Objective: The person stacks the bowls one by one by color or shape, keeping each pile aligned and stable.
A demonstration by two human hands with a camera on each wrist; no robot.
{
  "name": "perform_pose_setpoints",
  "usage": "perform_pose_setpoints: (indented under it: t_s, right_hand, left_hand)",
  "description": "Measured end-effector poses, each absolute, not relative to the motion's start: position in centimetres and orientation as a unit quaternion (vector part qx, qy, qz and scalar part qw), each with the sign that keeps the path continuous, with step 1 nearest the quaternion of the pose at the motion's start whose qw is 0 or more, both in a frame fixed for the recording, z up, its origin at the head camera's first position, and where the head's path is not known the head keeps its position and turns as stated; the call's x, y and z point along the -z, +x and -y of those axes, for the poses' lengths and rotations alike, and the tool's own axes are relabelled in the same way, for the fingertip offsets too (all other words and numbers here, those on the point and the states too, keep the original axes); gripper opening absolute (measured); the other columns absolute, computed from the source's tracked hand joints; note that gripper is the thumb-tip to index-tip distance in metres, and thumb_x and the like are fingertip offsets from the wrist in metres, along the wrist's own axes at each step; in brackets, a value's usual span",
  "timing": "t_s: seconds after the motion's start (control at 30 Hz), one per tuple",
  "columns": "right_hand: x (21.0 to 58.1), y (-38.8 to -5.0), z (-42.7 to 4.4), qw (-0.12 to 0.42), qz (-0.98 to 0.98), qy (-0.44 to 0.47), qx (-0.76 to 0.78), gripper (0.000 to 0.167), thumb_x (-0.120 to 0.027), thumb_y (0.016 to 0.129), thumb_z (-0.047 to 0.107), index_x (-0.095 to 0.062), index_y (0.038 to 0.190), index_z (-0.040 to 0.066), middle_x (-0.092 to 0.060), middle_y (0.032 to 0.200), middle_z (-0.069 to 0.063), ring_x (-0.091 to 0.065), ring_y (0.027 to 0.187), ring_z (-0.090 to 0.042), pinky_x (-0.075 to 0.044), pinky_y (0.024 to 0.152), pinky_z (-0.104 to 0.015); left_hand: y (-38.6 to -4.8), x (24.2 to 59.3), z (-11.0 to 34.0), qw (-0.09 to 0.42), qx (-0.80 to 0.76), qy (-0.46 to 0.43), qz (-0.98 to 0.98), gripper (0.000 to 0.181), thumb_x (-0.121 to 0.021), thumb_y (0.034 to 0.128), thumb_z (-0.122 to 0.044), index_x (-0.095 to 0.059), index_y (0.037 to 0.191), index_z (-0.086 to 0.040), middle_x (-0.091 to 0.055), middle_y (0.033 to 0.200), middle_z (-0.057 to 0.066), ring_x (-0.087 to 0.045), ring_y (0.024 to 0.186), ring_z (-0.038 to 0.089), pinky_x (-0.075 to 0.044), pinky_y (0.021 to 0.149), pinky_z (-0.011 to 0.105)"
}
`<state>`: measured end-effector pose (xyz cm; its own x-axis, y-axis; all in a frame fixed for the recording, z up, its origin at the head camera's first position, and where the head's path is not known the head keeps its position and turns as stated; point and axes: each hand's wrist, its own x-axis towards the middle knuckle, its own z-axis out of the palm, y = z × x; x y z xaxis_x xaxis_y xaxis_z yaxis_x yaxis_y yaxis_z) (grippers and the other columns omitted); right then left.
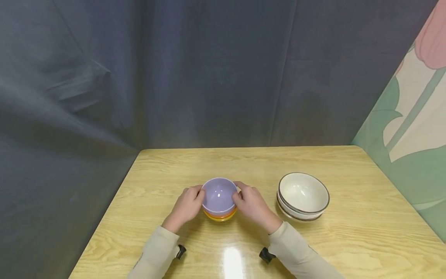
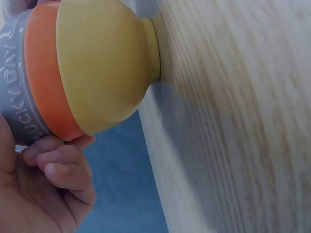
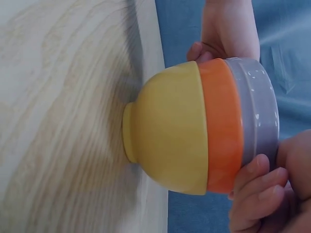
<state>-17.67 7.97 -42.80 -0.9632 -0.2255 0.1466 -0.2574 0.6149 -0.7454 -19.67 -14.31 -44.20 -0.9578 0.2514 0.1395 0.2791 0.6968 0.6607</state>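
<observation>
A purple bowl (image 1: 218,195) sits on top of a stack, nested in an orange bowl (image 3: 223,126), which in turn sits in a yellow bowl (image 3: 170,131). The yellow bowl's foot stands on the table. My left hand (image 1: 187,206) pinches the purple bowl's left side between thumb and fingers. On the opposite side, my right hand (image 1: 254,205) grips the same bowl near its rim, its curled fingertips close to the orange bowl. Raised lettering shows on the purple wall (image 2: 19,82) in the left wrist view. The purple bowl's inside holds nothing.
Two white bowls with dark rims (image 1: 304,193), one nested in the other, stand to the right of my right hand. The wooden table (image 1: 167,166) ends at a dark curtain (image 1: 216,77) behind and to the left. A flower-patterned cloth (image 1: 400,128) hangs at the right.
</observation>
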Motion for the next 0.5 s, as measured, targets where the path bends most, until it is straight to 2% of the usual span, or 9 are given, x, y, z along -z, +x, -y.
perform_pose_setpoints:
  t_s: [0.17, 0.33, 0.4, 0.5]
  right_hand:
    - [42.97, -17.68, -7.78, 0.037, 0.904, 0.138, -0.404, 0.041, -0.053, 0.094, 0.008, -0.058, 0.132, -0.008, -0.043, 0.055, 0.007, -0.038, 0.047, -0.006, -0.031, 0.043, -0.021]
    - [42.79, -17.7, -7.9, 0.016, 0.906, 0.129, -0.403, 0.04, -0.051, 0.099, 0.013, -0.056, 0.134, -0.005, -0.05, 0.057, 0.002, -0.043, 0.047, -0.009, -0.037, 0.044, -0.025]
    - [42.64, -17.72, -7.95, 0.005, 0.908, 0.121, -0.402, 0.039, -0.05, 0.101, 0.017, -0.057, 0.133, -0.004, -0.06, 0.066, -0.003, -0.051, 0.053, -0.013, -0.044, 0.05, -0.029]
    - [42.57, -17.7, -7.94, -0.015, 0.914, 0.104, -0.391, 0.042, -0.048, 0.104, 0.025, -0.059, 0.132, -0.005, -0.071, 0.097, -0.015, -0.066, 0.081, -0.022, -0.055, 0.071, -0.04]
  left_hand:
    - [-19.57, 44.02, 14.24, 0.018, 0.361, -0.147, 0.921, 0.033, -0.04, 0.1041, -0.015, -0.062, 0.081, -0.007, -0.039, 0.059, -0.001, -0.041, 0.055, 0.013, -0.037, 0.051, 0.029]
    - [-19.46, 43.56, 14.28, 0.004, 0.349, -0.145, 0.926, 0.034, -0.039, 0.1044, -0.017, -0.063, 0.082, -0.007, -0.042, 0.06, 0.0, -0.043, 0.055, 0.014, -0.039, 0.051, 0.03]
    - [-19.39, 43.39, 14.37, -0.006, 0.342, -0.144, 0.929, 0.035, -0.039, 0.1054, -0.021, -0.066, 0.088, -0.006, -0.048, 0.062, 0.003, -0.047, 0.057, 0.016, -0.042, 0.053, 0.033]
    - [-19.14, 43.35, 14.51, -0.021, 0.331, -0.139, 0.933, 0.039, -0.039, 0.1072, -0.027, -0.069, 0.108, -0.003, -0.065, 0.081, 0.008, -0.06, 0.074, 0.019, -0.051, 0.067, 0.039]
